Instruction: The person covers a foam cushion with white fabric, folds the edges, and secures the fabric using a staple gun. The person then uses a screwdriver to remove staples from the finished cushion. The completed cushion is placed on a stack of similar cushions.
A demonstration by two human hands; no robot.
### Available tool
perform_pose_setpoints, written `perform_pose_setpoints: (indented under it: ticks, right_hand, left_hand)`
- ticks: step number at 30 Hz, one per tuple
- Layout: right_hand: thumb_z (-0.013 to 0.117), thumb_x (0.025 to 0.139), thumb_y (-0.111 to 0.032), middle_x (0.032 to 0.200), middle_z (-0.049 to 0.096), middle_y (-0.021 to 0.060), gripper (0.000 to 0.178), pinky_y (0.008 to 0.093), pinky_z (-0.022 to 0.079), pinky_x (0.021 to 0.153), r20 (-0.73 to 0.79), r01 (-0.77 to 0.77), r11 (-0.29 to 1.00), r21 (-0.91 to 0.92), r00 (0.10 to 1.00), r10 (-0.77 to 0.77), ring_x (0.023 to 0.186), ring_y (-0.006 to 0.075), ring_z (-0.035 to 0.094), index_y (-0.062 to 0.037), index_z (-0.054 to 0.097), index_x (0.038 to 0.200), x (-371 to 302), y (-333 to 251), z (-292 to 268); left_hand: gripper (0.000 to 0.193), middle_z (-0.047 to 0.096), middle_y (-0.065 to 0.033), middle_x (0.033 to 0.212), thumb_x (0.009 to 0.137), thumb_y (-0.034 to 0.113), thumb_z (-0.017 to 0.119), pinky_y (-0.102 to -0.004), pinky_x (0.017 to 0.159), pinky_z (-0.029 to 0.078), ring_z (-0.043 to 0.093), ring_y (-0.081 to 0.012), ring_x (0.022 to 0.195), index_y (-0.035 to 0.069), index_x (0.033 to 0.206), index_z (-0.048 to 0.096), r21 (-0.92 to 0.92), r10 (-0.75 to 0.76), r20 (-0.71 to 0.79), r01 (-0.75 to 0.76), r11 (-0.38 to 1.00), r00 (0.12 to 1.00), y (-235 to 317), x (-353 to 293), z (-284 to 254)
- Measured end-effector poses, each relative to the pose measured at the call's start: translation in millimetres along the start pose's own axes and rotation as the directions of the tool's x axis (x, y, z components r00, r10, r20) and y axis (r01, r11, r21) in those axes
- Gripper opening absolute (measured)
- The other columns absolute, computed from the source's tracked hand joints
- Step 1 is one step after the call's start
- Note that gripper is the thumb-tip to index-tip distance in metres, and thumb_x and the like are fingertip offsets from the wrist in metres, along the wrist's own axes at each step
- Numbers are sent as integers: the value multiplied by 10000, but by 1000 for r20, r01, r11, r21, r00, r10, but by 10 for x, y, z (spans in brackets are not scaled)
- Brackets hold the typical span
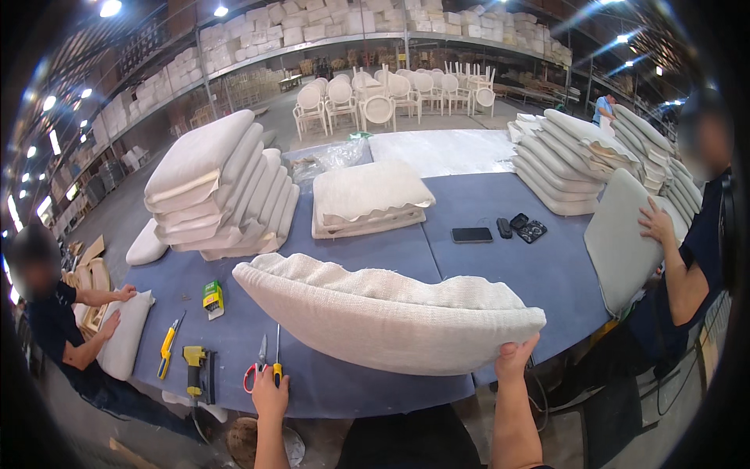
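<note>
A cream upholstered seat cushion [391,324] stands tilted on its edge in front of me, loose ruffled fabric along its upper side. My right hand [516,356] grips its right end from below. Low on the table, my left hand [271,395] has its fingers closed around the yellow handle of a screwdriver [277,370] with a long thin shaft. Against those fingers lie red-handled scissors [251,377], partly covered. Left of them are a yellow and black staple gun [195,371] and a yellow utility knife [167,349].
Cushion stacks stand on the blue table [375,399]: a tall left stack [207,184], a low middle stack [371,195] and a right stack [558,168]. A phone [472,235] and a green-yellow box [212,298] lie between. Co-workers handle cushions at left and right.
</note>
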State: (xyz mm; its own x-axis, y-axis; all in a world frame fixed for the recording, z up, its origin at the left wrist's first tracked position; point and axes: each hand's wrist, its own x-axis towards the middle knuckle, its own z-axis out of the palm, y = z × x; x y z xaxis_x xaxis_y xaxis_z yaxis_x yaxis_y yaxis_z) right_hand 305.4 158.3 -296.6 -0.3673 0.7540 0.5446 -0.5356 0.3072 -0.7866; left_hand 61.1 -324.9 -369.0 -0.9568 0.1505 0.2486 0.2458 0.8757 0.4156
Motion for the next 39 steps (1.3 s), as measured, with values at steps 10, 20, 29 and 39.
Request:
perform_pose_setpoints:
  ticks: [10, 20, 29, 39]
  right_hand:
    - [1024, 825, -592, 1146, 794, 55, 825, 357, 592, 941, 202, -76, 990, -120, 974, 99, 1055, 158, 731, 15, 743, 1306, 455, -585, 234]
    - [1090, 770, -278, 1118, 874, 112, 695, 368, 636, 957, 229, -35, 996, -76, 972, 51, 1051, 163, 819, -18, 766, 1327, 586, -838, 425]
    - [1102, 781, -376, 1104, 848, 68, 744, 342, 618, 941, 247, -2, 996, -88, 969, 24, 1036, 118, 769, 15, 748, 1306, 618, -902, 345]
    - [1094, 784, -428, 1050, 844, 67, 749, 341, 621, 927, 230, -11, 999, -45, 973, 21, 988, 121, 782, 9, 759, 1292, 640, -884, 379]
  left_hand:
    - [293, 706, -59, 1120, 1217, 248, 615, -280, 689, 602, 696, -127, 1026, 64, 1443, 583, -990, -196, -83, -58, 127, 977, 498, 188, -1010]
    - [395, 807, -241, 1100, 1067, 150, 753, -313, 689, 657, 802, -245, 782, 52, 1372, 523, -927, 612, -20, -244, 284, 791, 3173, -132, -2218]
    - [198, 790, -118, 970, 1153, 202, 711, -289, 714, 576, 742, -135, 744, 35, 1238, 650, -874, 805, -148, -458, 166, 574, 5209, 67, -2275]
    - [312, 716, -84, 921, 1205, 333, 645, -286, 607, 597, 709, -140, 650, 35, 1290, 607, -813, 872, 129, -454, 366, 472, 5528, 326, -2149]
